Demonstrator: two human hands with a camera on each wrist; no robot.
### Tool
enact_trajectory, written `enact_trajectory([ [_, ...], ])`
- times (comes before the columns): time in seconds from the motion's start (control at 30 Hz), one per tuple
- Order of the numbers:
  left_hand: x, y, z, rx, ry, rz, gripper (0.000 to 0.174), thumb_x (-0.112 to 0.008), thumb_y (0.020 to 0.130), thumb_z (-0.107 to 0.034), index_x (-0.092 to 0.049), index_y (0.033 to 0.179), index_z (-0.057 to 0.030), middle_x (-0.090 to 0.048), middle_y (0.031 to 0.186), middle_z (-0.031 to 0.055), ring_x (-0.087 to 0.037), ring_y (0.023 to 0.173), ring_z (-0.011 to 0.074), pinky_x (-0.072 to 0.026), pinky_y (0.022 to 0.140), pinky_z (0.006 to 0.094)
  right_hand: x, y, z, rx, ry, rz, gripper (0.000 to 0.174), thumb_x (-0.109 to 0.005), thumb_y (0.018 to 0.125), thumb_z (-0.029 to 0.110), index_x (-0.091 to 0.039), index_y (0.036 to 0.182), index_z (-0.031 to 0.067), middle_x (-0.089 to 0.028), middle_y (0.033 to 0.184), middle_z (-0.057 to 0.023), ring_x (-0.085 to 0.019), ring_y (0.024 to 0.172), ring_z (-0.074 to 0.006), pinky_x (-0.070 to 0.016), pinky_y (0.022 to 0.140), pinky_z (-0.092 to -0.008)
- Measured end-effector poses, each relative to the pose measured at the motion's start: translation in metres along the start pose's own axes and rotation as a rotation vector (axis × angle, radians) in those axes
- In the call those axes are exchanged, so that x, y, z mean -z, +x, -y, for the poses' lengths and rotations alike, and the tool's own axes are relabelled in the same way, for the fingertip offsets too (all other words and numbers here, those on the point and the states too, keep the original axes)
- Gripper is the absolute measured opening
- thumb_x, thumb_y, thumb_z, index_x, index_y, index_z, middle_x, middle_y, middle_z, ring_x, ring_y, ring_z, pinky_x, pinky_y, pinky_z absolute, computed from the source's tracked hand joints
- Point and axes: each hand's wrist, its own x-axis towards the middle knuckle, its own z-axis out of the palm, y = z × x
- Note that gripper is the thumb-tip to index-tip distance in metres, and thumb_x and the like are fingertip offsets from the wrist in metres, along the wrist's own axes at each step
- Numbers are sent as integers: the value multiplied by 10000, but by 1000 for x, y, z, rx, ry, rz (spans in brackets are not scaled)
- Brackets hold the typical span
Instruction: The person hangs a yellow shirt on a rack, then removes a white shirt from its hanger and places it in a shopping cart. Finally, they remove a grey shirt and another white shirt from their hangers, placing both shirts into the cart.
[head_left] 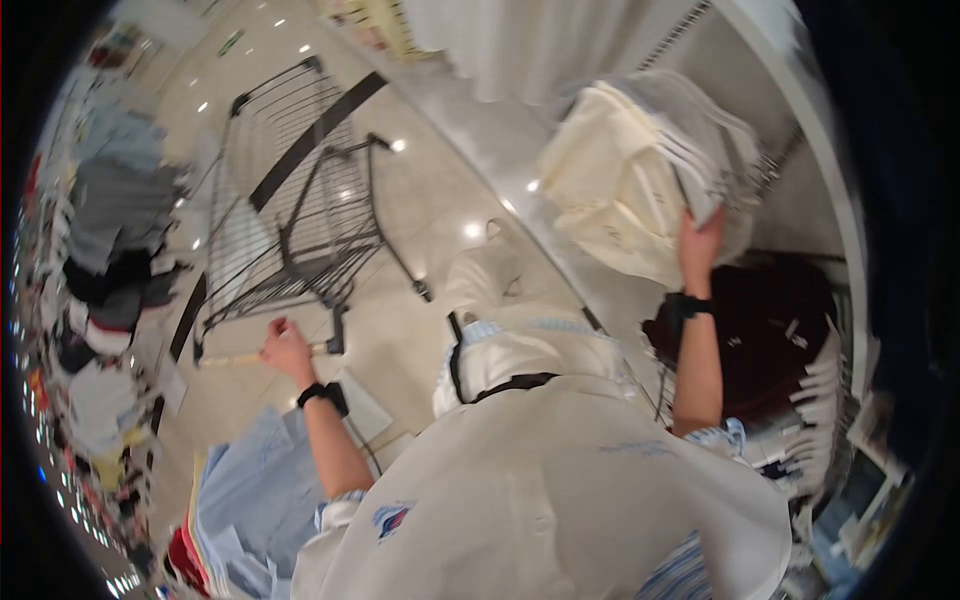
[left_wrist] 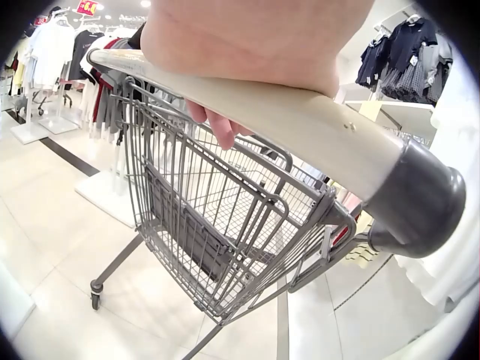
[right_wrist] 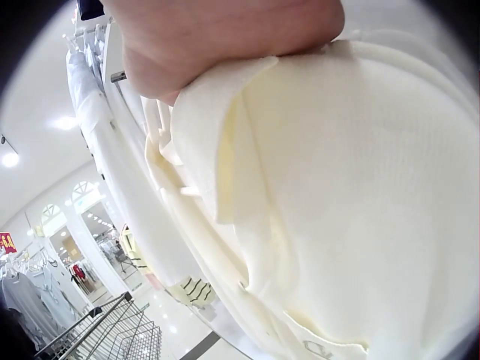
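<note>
My left hand (head_left: 287,350) grips the pale handle bar (left_wrist: 300,127) of a grey wire shopping cart (head_left: 300,220). In the left wrist view the palm lies over the bar and fingertips (left_wrist: 220,129) show beneath it. On the other side, my right hand (head_left: 703,245) holds a cream collared shirt (right_wrist: 322,172) by its top, near the collar, among other cream and grey garments on a rack. The fingers of this hand are mostly hidden behind the fabric in the right wrist view. A small motif shows low on the cream shirt.
Dark maroon garments (head_left: 750,335) hang close below the right forearm. Light blue clothing (head_left: 260,490) is near the left elbow. Racks of grey garments (head_left: 125,215) line the far left, across a shiny tiled floor (head_left: 430,190). White clothes (right_wrist: 142,195) hang beside the cream ones.
</note>
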Motion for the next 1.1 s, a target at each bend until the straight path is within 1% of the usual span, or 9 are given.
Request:
enact_trajectory([
  [0.3,27,13,-31,59,12,78,285,-693,901,-384,-720,1112,-194,-771,932,-25,-702,1000,244,-208,1235,542,-6,3,2,-38,61,27,551,-719,924,168,-508,1389,-41,-683,1200,-290,-667,1146,-456,-517,959,-468],
  [0.37,19,32,-31,233,-225,135,331,-713,895,-422,-717,1127,-186,-772,932,-21,-713,981,243,-195,1233,550,-4,2,1,-52,51,-13,557,-714,929,169,-501,1397,-43,-682,1211,-290,-669,1150,-452,-518,960,-463],
  [0.4,41,46,-49,305,-268,182,375,-736,902,-415,-703,1167,-151,-773,940,22,-719,958,239,-350,1151,508,-5,1,1,-75,2,-6,564,-709,934,172,-491,1406,-46,-682,1221,-293,-671,1150,-449,-519,960,-460],
  [0.43,37,57,-49,283,-264,204,375,-736,902,-415,-703,1167,-151,-773,940,22,-719,958,239,-350,1151,508,-3,-2,0,-95,-46,14,572,-705,938,175,-482,1415,-49,-681,1230,-295,-674,1151,-447,-520,959,-457],
  [0.53,43,105,-79,127,-624,249,371,-729,956,-309,-668,1226,-62,-734,967,87,-675,933,220,-530,826,364,-8,-5,5,-136,8,0,596,-698,954,177,-461,1453,-48,-663,1285,-281,-650,1205,-419,-494,1012,-434],
  [0.8,90,121,-253,-550,-957,428,297,-668,1008,-171,-649,1265,-23,-738,1054,112,-694,1027,213,-523,909,337,-8,-12,16,-193,-50,-61,553,-715,929,177,-500,1392,-35,-709,1145,-290,-689,1107,-454,-534,931,-454],
  [0.87,104,111,-291,-865,-948,477,305,-669,1001,-152,-644,1274,-20,-745,1064,114,-704,1028,217,-531,905,350,-7,-9,21,-200,-13,-77,542,-737,920,208,-531,1365,-22,-719,1144,-270,-698,1098,-437,-541,927,-439],
  [0.97,109,94,-342,-997,-994,661,315,-679,989,-148,-644,1273,-16,-742,1057,115,-706,1018,227,-531,911,357,-3,-7,29,-206,59,-45,539,-778,896,240,-572,1328,-10,-725,1147,-254,-706,1088,-423,-548,915,-426],
  [1.1,116,78,-405,-1239,-959,722,310,-684,983,-140,-647,1266,-17,-737,1050,125,-704,1014,250,-532,912,361,-2,-7,34,-215,28,-57,485,-813,866,245,-634,1241,-5,-743,1088,-226,-723,1035,-407,-555,889,-428],
])
